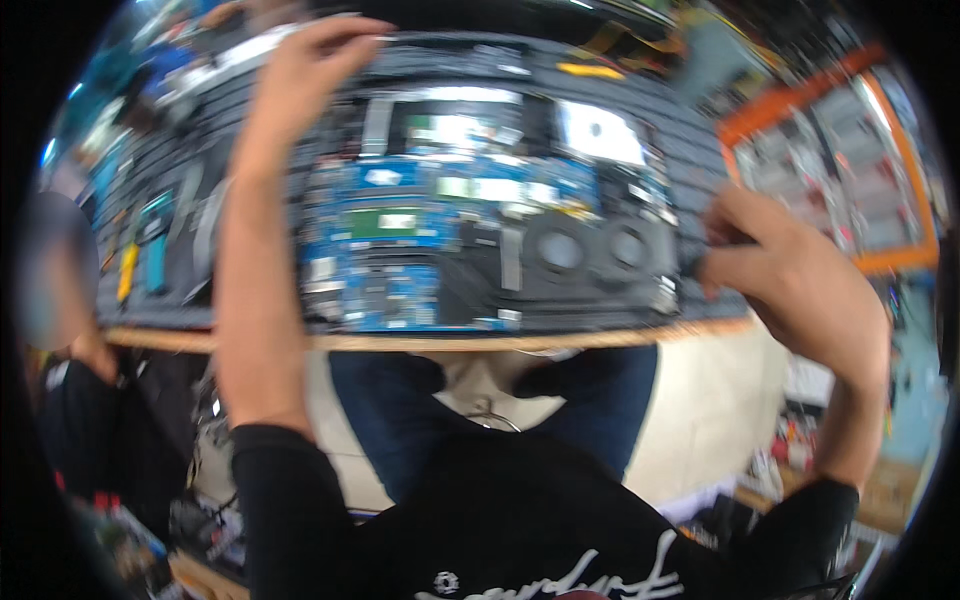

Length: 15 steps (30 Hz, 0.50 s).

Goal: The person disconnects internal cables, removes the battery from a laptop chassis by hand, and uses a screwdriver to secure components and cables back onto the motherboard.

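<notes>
An opened-up laptop (470, 250) lies on a dark ribbed mat, its blue circuit board (400, 180) and two round fans (560, 248) exposed. My left hand (312, 80) reaches past its far left corner, fingers stretched to the right and their tips apart, with nothing visible between them. Beside the laptop's right edge, my right hand (775, 250) is closed with bent fingers. Something small and dark shows at those fingertips, too blurred to name. Motion smears much of the picture.
The ribbed mat (695, 190) covers a wood-edged table. Tools, including a yellow one (128, 272) and a teal one (155, 262), lie left. An orange-framed case (925, 215) with clear compartments stands right. A yellow strip (590, 70) lies behind the laptop. Another person's arm (75, 310) shows far left.
</notes>
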### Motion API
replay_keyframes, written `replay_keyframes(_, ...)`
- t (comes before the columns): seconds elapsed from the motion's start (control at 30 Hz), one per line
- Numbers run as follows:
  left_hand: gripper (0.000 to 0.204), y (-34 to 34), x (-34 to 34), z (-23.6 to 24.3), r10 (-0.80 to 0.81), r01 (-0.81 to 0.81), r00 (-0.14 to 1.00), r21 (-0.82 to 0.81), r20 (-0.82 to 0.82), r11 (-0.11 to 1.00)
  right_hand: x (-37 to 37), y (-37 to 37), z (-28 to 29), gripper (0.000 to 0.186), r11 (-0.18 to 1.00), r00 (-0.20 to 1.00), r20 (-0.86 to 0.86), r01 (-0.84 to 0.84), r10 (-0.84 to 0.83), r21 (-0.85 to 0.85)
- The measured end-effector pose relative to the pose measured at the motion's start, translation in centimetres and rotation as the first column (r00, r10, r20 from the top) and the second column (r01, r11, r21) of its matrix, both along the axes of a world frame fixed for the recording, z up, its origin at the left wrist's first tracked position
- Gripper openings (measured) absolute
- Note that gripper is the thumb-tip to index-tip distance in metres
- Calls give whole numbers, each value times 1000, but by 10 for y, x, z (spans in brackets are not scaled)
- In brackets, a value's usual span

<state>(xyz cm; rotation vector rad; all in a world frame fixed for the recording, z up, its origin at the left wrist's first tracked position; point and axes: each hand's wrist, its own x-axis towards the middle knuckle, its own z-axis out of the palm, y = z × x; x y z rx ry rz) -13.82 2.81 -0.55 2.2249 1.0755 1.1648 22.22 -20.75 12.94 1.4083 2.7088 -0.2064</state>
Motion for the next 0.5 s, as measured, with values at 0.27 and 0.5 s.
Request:
replay_keyframes(0.27,22,8,-35,12,322,-322,946,222,37,920,-4,-9,14,26,964,969,75,244,-237,-109)
replay_keyframes(0.5,15,14,-49,16,439,-440,898,95,27,893,4,-10,10,20,956,963,18,270,-270,-113)
